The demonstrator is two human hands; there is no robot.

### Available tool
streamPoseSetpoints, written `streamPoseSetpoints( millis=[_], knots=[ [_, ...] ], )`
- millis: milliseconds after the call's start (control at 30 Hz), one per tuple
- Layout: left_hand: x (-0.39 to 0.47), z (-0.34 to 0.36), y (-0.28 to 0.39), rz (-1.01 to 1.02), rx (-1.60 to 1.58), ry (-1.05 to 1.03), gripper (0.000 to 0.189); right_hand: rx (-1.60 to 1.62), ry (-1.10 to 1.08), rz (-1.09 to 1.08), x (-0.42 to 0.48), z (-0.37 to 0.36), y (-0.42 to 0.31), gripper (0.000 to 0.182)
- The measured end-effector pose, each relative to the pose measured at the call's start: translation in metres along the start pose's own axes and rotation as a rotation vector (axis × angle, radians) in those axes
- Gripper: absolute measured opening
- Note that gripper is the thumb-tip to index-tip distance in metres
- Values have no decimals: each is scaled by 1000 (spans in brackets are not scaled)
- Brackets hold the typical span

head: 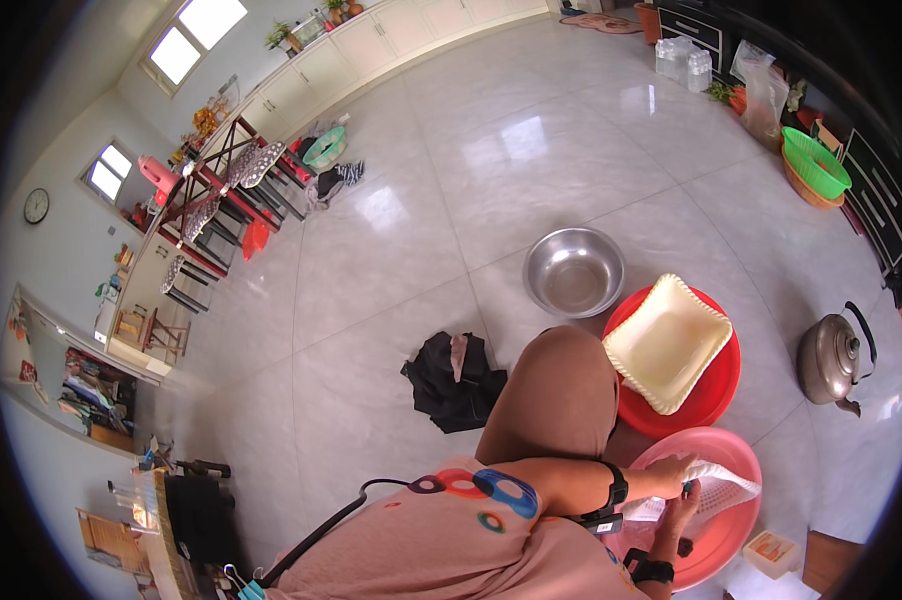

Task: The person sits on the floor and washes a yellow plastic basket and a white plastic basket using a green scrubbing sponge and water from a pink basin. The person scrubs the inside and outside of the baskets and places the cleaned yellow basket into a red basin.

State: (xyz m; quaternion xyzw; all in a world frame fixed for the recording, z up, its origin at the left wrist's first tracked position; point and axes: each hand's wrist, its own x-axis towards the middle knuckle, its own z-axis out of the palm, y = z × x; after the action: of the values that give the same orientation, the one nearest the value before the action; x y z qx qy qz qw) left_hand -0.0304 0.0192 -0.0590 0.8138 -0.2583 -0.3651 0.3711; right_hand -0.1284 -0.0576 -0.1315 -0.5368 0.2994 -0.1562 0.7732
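Observation:
A white perforated plastic basket stands tilted in a pink plastic basin at the lower right. My left hand grips the basket's rim. Just below it, my right hand is up against the basket, with a small dark teal thing by its fingertips; whether it holds this is unclear. A dark clump lies in the basin near my right wrist. Behind the pink basin, a cream square basket with a braided rim rests on a red basin. A metal bowl stands beyond my knee.
A metal kettle stands on the tiles at the right. Black clothing lies left of my knee. A white tub is beside the pink basin. Farther off are a green basket and stools by a table.

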Motion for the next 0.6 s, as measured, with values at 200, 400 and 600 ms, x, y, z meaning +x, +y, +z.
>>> streamPoseSetpoints(
  millis=[200, 400, 600],
  knots=[
    [-5, -24, 12, -237, -185, -236, 75, -246, -109, -221, -8, -3, 24, 22],
    [-16, -29, 16, -362, -266, -362, 79, -1059, 27, -258, 20, -21, 3, 20],
    [-6, -24, 10, -388, -209, -271, 77, -832, -201, -309, 6, -11, 2, 20]
  ],
)
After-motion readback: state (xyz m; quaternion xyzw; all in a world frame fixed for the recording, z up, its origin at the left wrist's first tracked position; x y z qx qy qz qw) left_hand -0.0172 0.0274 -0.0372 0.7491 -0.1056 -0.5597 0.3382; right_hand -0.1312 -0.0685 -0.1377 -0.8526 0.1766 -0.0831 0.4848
